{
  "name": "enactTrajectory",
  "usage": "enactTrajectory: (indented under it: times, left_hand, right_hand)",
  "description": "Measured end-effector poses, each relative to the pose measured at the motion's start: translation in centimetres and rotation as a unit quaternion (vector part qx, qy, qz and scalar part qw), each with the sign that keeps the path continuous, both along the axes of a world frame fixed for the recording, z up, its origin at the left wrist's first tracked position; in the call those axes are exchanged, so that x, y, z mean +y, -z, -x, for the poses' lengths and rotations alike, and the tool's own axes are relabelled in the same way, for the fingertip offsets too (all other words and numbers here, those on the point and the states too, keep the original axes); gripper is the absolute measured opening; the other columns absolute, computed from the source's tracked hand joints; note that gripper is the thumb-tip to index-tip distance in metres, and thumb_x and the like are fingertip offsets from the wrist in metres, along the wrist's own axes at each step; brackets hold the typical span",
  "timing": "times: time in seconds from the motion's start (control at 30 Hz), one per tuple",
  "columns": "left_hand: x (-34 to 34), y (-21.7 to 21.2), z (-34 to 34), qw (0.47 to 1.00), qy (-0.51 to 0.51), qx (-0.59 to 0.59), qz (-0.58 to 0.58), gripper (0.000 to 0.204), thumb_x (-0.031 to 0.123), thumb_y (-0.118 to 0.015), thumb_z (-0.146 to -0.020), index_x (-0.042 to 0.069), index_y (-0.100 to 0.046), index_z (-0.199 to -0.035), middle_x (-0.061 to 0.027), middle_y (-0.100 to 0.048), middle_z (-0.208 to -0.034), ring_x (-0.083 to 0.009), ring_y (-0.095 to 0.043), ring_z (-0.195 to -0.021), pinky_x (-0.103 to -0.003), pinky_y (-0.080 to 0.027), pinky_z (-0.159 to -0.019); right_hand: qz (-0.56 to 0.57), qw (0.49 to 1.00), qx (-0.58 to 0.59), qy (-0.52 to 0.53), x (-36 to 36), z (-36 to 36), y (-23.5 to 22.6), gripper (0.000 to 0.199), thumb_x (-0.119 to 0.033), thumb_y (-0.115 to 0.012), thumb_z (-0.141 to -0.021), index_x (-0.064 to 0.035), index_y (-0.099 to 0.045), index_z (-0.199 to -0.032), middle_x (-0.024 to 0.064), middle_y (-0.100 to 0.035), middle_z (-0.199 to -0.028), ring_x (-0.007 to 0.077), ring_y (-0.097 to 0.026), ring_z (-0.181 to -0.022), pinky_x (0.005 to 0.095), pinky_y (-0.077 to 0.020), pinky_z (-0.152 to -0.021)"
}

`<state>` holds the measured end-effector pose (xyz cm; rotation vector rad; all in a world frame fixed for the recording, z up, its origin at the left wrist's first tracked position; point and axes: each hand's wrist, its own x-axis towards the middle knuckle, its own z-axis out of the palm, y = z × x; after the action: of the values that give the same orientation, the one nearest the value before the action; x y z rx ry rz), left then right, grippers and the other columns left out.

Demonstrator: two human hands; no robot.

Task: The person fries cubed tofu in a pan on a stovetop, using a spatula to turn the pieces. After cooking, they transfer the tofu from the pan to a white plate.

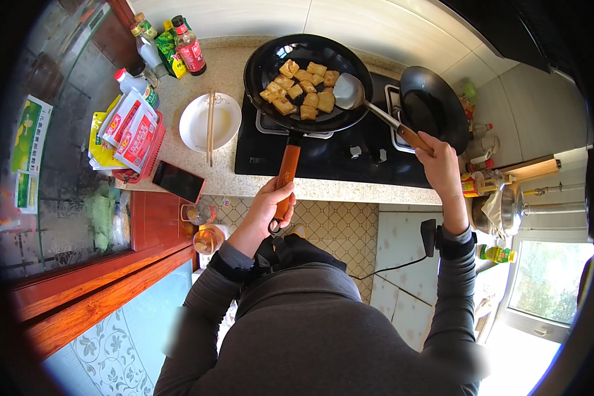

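Observation:
A black wok (350,66) sits over the left burner of the stove. My left hand (263,210) is closed round its brown wooden handle (288,168). In the wok lie several golden-brown fried pieces, probably tofu (308,87), mostly side by side. My right hand (440,164) grips the wooden end of a metal spatula (348,91). The spatula's blade rests inside the wok at its right, touching or close beside the nearest pieces. Most of my left fingers are hidden behind the handle.
A second dark pan (435,109) stands on the right burner. Left of the stove, chopsticks (210,129) lie across a white bowl (193,122). Farther left are a phone (178,181), a red basket of packets (157,142) and several bottles (189,49). Stove knobs (356,152) face me.

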<state>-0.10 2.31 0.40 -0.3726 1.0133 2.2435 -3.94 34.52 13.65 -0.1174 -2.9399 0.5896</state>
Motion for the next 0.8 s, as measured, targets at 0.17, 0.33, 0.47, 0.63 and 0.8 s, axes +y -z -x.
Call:
enactTrajectory:
  times: [0.17,0.33,0.47,0.63,0.8]
  left_hand:
    - [0.0,0.0,0.0,1.000,-0.002,-0.002,0.003,0.019,0.023,-0.057,-0.092,0.009,-0.048,-0.100,-0.0056,-0.055,-0.073,-0.0157,-0.048,-0.041,-0.026,-0.033,-0.033]
    - [0.0,0.1,0.0,1.000,-0.007,-0.005,0.009,0.019,0.023,-0.057,-0.092,0.008,-0.048,-0.100,-0.0059,-0.055,-0.073,-0.0159,-0.048,-0.041,-0.026,-0.033,-0.032]
    - [0.1,0.0,0.0,1.000,-0.002,-0.001,0.002,0.019,0.023,-0.057,-0.092,0.008,-0.047,-0.100,-0.0058,-0.055,-0.073,-0.0160,-0.048,-0.041,-0.027,-0.032,-0.032]
    - [0.1,-0.1,-0.1,1.000,-0.005,-0.004,0.006,0.020,0.024,-0.057,-0.093,0.009,-0.047,-0.100,-0.0058,-0.055,-0.073,-0.0159,-0.048,-0.041,-0.027,-0.032,-0.033]
    - [0.0,-0.1,0.0,1.000,-0.003,-0.002,0.010,0.020,0.024,-0.057,-0.092,0.009,-0.047,-0.101,-0.0059,-0.055,-0.074,-0.0156,-0.048,-0.042,-0.027,-0.032,-0.033]
  right_hand:
    - [0.100,0.994,-0.044,0.019,2.2,1.1,1.3,0.036,-0.008,-0.065,-0.079,-0.0020,-0.063,-0.115,0.0140,-0.067,-0.079,0.0197,-0.064,-0.071,0.0291,-0.0486,-0.069]
    - [0.208,0.974,-0.090,0.012,3.6,1.9,1.6,0.035,-0.006,-0.062,-0.082,0.0000,-0.062,-0.117,0.0032,-0.059,-0.071,0.0070,-0.049,-0.056,0.0221,-0.0417,-0.051]
    - [0.320,0.925,-0.188,0.076,3.0,2.1,0.8,0.037,-0.006,-0.058,-0.086,0.0000,-0.058,-0.123,-0.0011,-0.050,-0.064,0.0015,-0.036,-0.045,0.0168,-0.0247,-0.037]
    - [0.408,0.885,-0.208,0.079,2.9,2.7,0.2,0.035,-0.007,-0.057,-0.088,0.0024,-0.057,-0.122,0.0010,-0.049,-0.064,0.0017,-0.033,-0.041,0.0176,-0.0219,-0.035]
    - [0.478,0.846,-0.210,0.111,4.7,1.9,0.3,0.035,-0.008,-0.056,-0.088,0.0034,-0.056,-0.121,0.0013,-0.050,-0.064,0.0011,-0.032,-0.041,0.0165,-0.0213,-0.034]
